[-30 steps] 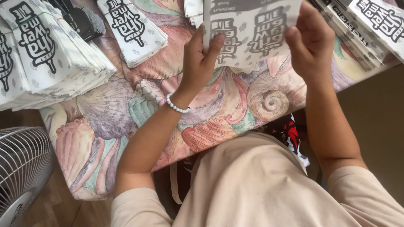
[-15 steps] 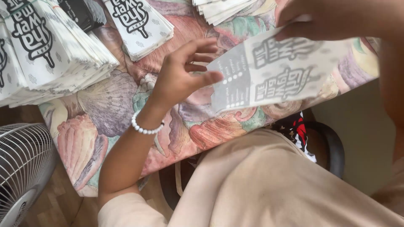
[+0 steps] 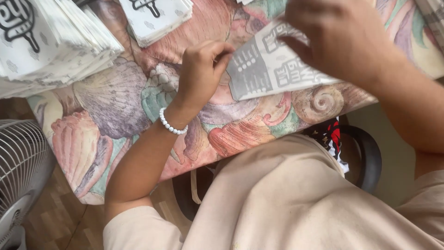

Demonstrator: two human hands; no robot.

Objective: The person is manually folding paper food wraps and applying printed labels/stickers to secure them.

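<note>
Both hands pinched a printed paper bag lying on the shell-patterned counter: left hand fingers closed on its left edge, right hand covering its top. Stacked bags sat left, a fan below.

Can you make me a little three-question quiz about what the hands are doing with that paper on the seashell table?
1. True or false: both hands touch the printed paper sheet.
2. What lies at the table's top left corner: A) a stack of printed paper sheets, B) a bowl of fruit, C) a laptop?
3. What is worn on the wrist of the left hand?

Key:
1. True. The left hand pinches the sheet's left edge and the right hand presses on it from above.
2. A. The stack sits on the seashell tablecloth.
3. A white bead bracelet.
</note>
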